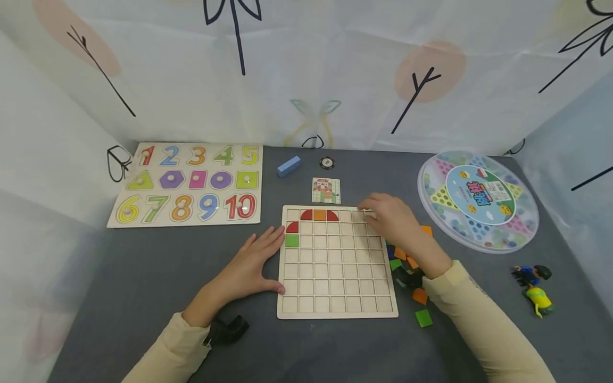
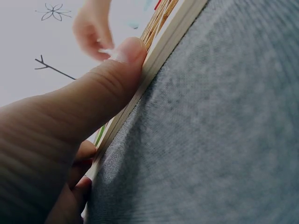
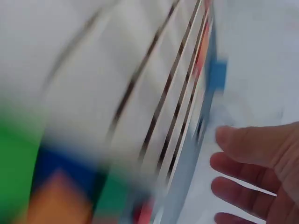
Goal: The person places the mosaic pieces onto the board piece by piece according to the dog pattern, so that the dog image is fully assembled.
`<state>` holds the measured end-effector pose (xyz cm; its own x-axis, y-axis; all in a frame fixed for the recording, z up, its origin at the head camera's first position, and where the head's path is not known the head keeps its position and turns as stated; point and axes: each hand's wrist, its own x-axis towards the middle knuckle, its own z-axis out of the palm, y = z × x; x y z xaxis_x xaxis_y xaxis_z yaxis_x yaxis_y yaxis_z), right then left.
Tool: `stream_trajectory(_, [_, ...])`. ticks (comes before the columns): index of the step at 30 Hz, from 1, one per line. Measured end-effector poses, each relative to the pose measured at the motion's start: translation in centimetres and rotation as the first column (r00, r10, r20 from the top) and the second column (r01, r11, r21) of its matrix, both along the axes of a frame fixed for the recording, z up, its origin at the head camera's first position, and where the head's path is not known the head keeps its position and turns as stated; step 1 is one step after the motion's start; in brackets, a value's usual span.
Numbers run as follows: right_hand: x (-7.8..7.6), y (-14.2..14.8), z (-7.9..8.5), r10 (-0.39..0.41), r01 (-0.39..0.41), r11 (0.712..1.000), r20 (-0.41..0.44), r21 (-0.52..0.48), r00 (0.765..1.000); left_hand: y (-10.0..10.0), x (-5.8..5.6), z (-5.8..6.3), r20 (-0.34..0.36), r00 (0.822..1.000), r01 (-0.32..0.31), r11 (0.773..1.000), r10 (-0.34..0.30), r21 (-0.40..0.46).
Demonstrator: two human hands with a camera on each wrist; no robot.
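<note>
A pale wooden grid board (image 1: 334, 272) lies between both hands. Its top row holds an orange square (image 1: 319, 215) between two red rounded pieces. Down its left column sit a red quarter-round piece (image 1: 292, 227) and a green square (image 1: 291, 241). My left hand (image 1: 251, 263) rests along the board's left edge, fingers spread and thumb on the rim. Over the top right corner hovers my right hand (image 1: 395, 221); the right wrist view shows its fingers (image 3: 247, 144) loosely bent, apart, with nothing between them. Loose coloured pieces (image 1: 420, 296) lie right of the board, partly under the right wrist.
Behind the board are a small pattern card (image 1: 326, 190), a blue block (image 1: 289, 166) and a round black token (image 1: 327, 163). A number puzzle board (image 1: 191, 183) lies back left. A round game box (image 1: 479, 239) and two toy figures (image 1: 537, 298) are at right.
</note>
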<state>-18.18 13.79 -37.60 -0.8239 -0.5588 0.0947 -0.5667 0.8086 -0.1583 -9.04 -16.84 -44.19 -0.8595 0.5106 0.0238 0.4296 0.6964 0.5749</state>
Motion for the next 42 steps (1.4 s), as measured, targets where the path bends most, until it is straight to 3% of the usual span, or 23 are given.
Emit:
stream_trajectory(3, [-0.7, 3.0, -0.2, -0.031, 0.03, 0.992, 0.004, 0.119, 1.0, -0.2, 0.0, 0.0, 0.003, 1.0, -0.002, 1.0, 0.002, -0.008])
stream_trajectory(7, [-1.1, 4.9, -0.7, -0.069, 0.057, 0.974, 0.044, 0.221, 0.997, -0.2, 0.0, -0.1, 0.003, 1.0, -0.002, 1.0, 0.002, -0.012])
stream_trajectory(14, [-1.1, 5.5, -1.3, -0.103, 0.083, 0.969, 0.074, 0.234, 0.992, 0.0, 0.0, -0.1, 0.007, 1.0, -0.002, 1.0, 0.002, -0.023])
stream_trajectory(25, [-1.0, 4.9, -1.6, -0.088, 0.091, 0.971, -0.025, 0.22, 0.996, -0.1, 0.0, -0.2, 0.006, 1.0, -0.003, 1.0, 0.003, -0.014])
stream_trajectory(29, [-0.1, 2.6, -0.9, -0.013, 0.024, 0.992, -0.089, 0.123, 0.996, -0.1, 0.0, -0.2, 0.01, 1.0, -0.005, 1.0, 0.005, -0.018])
stream_trajectory(33, [1.3, -1.9, -0.8, 0.091, -0.085, 0.994, -0.093, 0.067, 0.991, -0.2, 0.1, -0.1, 0.009, 1.0, -0.016, 1.0, 0.016, -0.017])
stream_trajectory(38, [3.0, -7.5, -1.1, 0.176, -0.173, 0.977, -0.018, 0.128, 0.984, -0.1, 0.0, -0.1, 0.012, 1.0, -0.014, 1.0, 0.015, -0.027])
stream_trajectory(42, [3.9, -10.2, -1.0, 0.228, -0.226, 0.953, 0.014, 0.202, 0.974, 0.0, -0.1, -0.1, 0.01, 1.0, -0.011, 1.0, 0.011, -0.018])
